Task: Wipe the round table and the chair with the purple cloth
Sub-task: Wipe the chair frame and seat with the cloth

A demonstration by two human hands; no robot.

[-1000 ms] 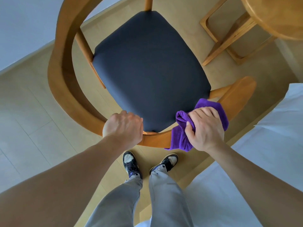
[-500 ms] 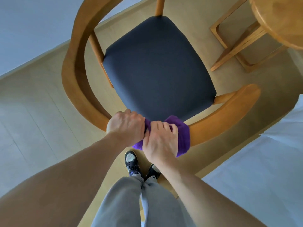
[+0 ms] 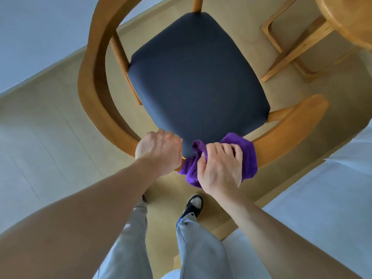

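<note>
Purple cloth (image 3: 248, 158): bunched, draped over the curved wooden back rail (image 3: 281, 137) of the chair (image 3: 96, 77), at the near end of the arc, just behind the dark seat cushion (image 3: 197, 77). A loose fold hangs below the rail on the near side.

Right hand (image 3: 220, 168): closed over the cloth, fingers curled and pressing it onto the rail top, thumb side gathering a fold. Left hand (image 3: 160, 151): fisted around the bare rail just beside the cloth, nearly touching it; reads as a steadying grip on the chair.

Step in hand (judgement): chair portion of the task, rail being wiped. Whether the round table (image 3: 350, 21) has had its wipe cannot be settled from this view.

Next move (judgement): slide the cloth along the rail with even downward pressure. Left hand blocks the leftward run, so either it shifts along or lets go, or the right hand works toward the free right end of the arc. Seat cushion and spindles appear unaddressed; no way to confirm.

Hidden or unclear:
- Table cut by the upper right frame edge; only part of the top and the base frame (image 3: 291, 55) show.
- Chair's far rail end and front legs out of frame.
- Rail underside and cloth contact area covered by the hand.
- Motion blur on the left side of the rail.
- White surface (image 3: 322, 198) at right, probably bedding; not certain.
- One shoe (image 3: 191, 204) is visible, the other mostly behind the left forearm.
</note>
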